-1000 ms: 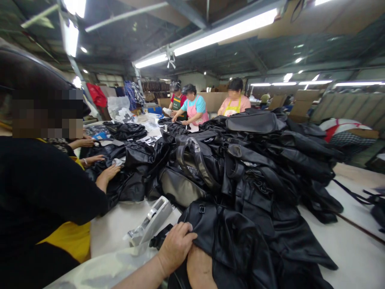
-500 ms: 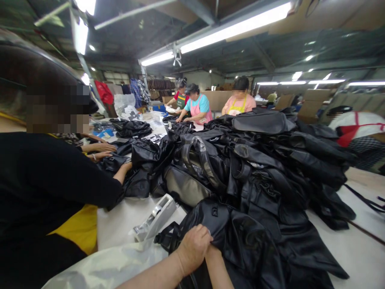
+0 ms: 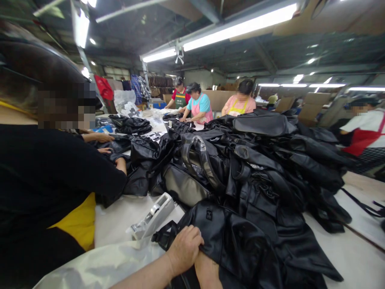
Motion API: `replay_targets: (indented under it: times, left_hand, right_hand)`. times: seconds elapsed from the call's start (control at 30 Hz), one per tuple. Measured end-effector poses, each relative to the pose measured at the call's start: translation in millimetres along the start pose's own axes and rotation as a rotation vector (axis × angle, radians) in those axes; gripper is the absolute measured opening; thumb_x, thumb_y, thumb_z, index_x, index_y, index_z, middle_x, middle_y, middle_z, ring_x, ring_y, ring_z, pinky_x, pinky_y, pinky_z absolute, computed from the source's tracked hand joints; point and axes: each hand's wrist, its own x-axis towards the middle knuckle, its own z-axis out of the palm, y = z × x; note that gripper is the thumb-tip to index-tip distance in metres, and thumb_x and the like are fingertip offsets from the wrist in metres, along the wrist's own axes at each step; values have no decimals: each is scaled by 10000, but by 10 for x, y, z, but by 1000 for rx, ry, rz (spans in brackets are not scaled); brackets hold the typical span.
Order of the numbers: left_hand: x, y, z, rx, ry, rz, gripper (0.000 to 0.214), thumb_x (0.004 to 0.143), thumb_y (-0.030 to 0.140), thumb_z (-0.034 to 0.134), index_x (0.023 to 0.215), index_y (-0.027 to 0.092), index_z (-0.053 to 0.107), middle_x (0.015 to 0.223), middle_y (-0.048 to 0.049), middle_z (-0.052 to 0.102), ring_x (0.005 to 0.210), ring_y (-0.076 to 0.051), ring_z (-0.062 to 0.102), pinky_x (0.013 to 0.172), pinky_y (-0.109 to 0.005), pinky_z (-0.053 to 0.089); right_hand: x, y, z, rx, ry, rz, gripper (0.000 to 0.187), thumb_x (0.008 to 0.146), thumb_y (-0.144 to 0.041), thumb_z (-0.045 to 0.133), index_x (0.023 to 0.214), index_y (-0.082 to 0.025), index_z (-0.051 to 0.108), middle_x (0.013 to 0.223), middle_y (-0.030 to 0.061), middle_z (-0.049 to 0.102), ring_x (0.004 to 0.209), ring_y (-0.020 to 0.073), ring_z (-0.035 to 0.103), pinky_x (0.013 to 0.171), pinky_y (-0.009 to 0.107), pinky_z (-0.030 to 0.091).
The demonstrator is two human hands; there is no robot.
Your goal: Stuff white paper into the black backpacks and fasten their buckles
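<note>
A black leather backpack (image 3: 240,237) lies in front of me, crumpled, with a small metal buckle on its upper side. My left hand (image 3: 185,245) is closed over the near edge of this bag, its fingers bent onto the leather. Just right of it, my right hand (image 3: 207,267) reaches in under that edge; only the wrist and part of its back show, and the fingers are hidden by the leather. Beside my left hand lie black straps (image 3: 165,236) with buckles.
A tape dispenser (image 3: 155,216) stands left of the bag on the white table (image 3: 116,220). Pale plastic sheeting (image 3: 99,267) covers the near left. A heap of black bags (image 3: 264,160) rises beyond. A co-worker in black (image 3: 54,172) stands close at left; several others work farther off.
My right hand has slid deeper under the bag's edge, and my left hand has shifted slightly left with the leather. At far right a co-worker has straightened up.
</note>
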Motion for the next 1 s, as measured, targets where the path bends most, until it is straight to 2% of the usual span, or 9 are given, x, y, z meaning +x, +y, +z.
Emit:
replay_targets:
  times: [0.1, 0.17, 0.3, 0.4, 0.5, 0.6, 0.7, 0.87, 1.0]
  left_hand:
    - [-16, -11, -13, -60, 40, -58, 225, 745, 50, 432, 840, 194, 577, 819, -36, 522, 808, -192, 462, 742, -344, 409]
    - [-22, -8, -6, -114, 53, -50, 251, 741, 51, 420, 859, 194, 589, 840, -41, 539, 828, -190, 478, 766, -351, 417]
    - [7, 10, -17, -163, 64, -40, 273, 685, 52, 444, 864, 194, 595, 1240, -70, 473, 1165, -241, 389, 967, -435, 331]
    - [62, -16, -37, -181, -67, -75, 223, 638, 101, 512, 831, 190, 580, 1436, -61, 278, 1329, -253, 189, 1066, -464, 195]
    - [94, -74, -14, -194, -233, -77, 154, 662, 173, 554, 813, 186, 575, 1430, -91, 306, 1336, -225, 208, 1076, -441, 186]
    - [66, -107, 50, -166, -293, -87, 150, 697, 233, 571, 837, 178, 581, 1409, -103, 349, 1322, -226, 253, 1084, -437, 168]
    - [-17, -96, 107, -131, -280, -91, 195, 719, 231, 560, 906, 179, 582, 1398, -91, 371, 1310, -229, 279, 1082, -450, 168]
    - [-235, -58, 101, -114, -258, -113, 304, 745, 212, 528, 1047, 221, 565, 1346, -62, 448, 1294, -228, 308, 1051, -512, 200]
    - [-558, 6, -77, -176, -225, -99, 431, 743, 263, 558, 1171, 260, 504, 1356, -44, 438, 1306, -230, 283, 1047, -505, 212]
  right_hand:
    - [-143, -101, -102, -60, -37, 14, 381, 783, -8, 417, 1088, -122, 615, 1067, 159, 619, 1008, 287, 564, 921, 463, 382]
    - [-176, -107, -132, -62, -96, -1, 375, 800, -37, 413, 1099, -150, 609, 1061, 136, 627, 997, 274, 571, 900, 444, 404]
    - [-214, -54, -174, -62, -177, -18, 376, 784, -41, 417, 1076, -157, 623, 1049, 139, 633, 990, 276, 578, 891, 424, 410]
    - [-267, 43, -364, 92, -250, -77, 425, 740, -77, 474, 1134, -185, 591, 1158, 94, 591, 1073, 251, 538, 878, 343, 436]
    - [-104, 254, -739, 234, -358, -65, 339, 859, -201, 363, 1083, -198, 618, 1053, 63, 648, 908, 181, 622, 742, 242, 484]
    - [324, 488, -976, 84, -69, 52, 446, 910, -297, 262, 1211, -98, 523, 1211, 125, 550, 1107, 213, 512, 902, 305, 411]
    - [656, 601, -785, -83, -2, -45, 472, 892, -242, 278, 1337, -121, 375, 1391, 95, 349, 1292, 252, 272, 992, 408, 305]
    - [578, 606, -208, -197, -32, -79, 507, 873, -152, 257, 1378, -116, 283, 1448, 106, 211, 1318, 277, 193, 1029, 485, 191]
    - [507, 659, -307, -136, -46, -50, 513, 872, -197, 274, 1374, -87, 287, 1444, 114, 221, 1314, 261, 212, 1024, 454, 233]
